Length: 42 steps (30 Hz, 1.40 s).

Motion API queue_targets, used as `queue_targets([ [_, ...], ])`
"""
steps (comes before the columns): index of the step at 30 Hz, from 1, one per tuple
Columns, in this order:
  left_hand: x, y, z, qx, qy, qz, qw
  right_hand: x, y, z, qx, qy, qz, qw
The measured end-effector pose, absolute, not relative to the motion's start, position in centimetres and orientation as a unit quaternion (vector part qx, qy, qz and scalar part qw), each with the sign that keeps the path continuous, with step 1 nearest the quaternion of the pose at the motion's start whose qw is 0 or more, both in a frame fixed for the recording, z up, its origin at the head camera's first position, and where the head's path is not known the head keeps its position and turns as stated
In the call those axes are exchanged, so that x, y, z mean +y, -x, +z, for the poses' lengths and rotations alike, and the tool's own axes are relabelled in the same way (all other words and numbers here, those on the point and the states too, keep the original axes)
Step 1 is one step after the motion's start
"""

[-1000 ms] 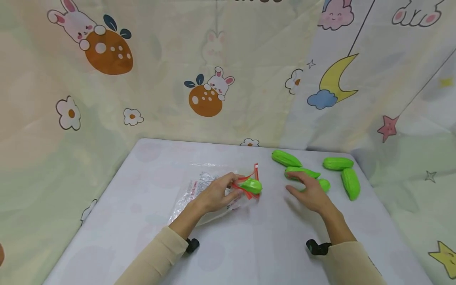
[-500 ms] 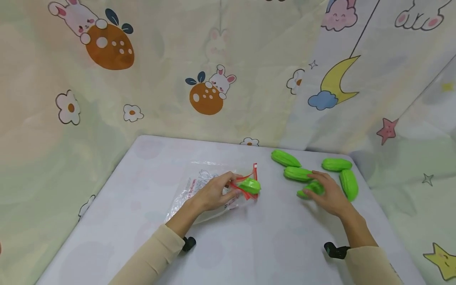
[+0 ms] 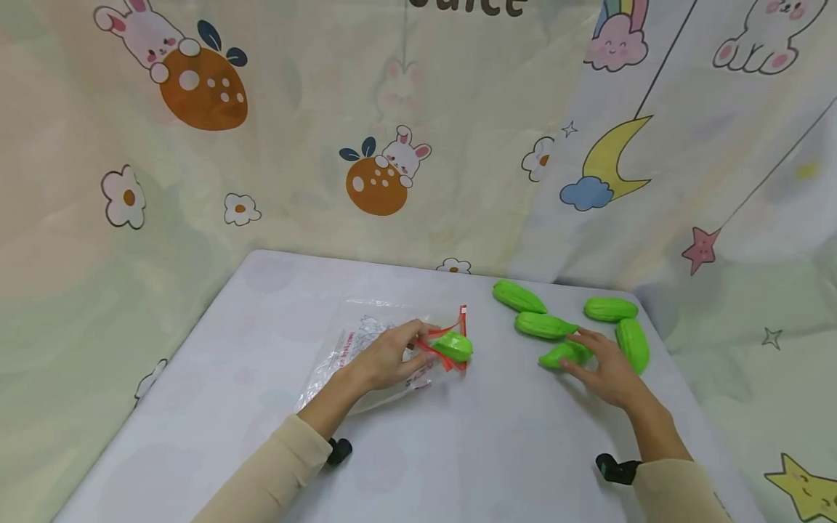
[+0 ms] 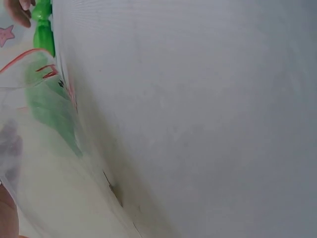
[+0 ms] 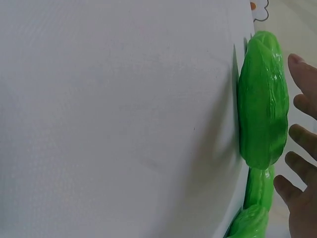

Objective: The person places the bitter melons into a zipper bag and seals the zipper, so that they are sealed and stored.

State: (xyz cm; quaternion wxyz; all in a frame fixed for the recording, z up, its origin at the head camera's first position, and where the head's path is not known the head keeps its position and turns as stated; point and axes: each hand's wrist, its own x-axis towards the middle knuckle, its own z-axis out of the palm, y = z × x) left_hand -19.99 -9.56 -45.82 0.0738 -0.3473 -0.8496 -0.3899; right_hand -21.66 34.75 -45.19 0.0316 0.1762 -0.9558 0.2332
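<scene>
While left fingers [image 3: 413, 329] grip plastic [image 3: 349, 352], right fingers [image 5: 303, 139] splay.

Between the plastic bag [image 3: 343, 356] and the green gourd [image 3: 559, 356] at the right hand [image 3: 607, 372], a passage is left across the worktop [image 3: 497, 428], while reach beyond is obstructed by two gourds behind [image 3: 543, 325] and two at the far right corner [image 3: 632, 345].

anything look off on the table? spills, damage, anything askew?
One gourd seems only partly bagged, its end poking from the open mouth of the bag. Otherwise nothing stands out; no visible spill or damage.
</scene>
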Motion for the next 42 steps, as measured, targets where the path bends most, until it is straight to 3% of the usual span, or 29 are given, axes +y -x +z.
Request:
queue_targets([
  [42, -9.5, 20.3, -46.2, -0.847, 0.354, -0.387, 0.079, 35.5, 18.9, -46.2, -0.956, -0.191, 0.224, 0.001],
])
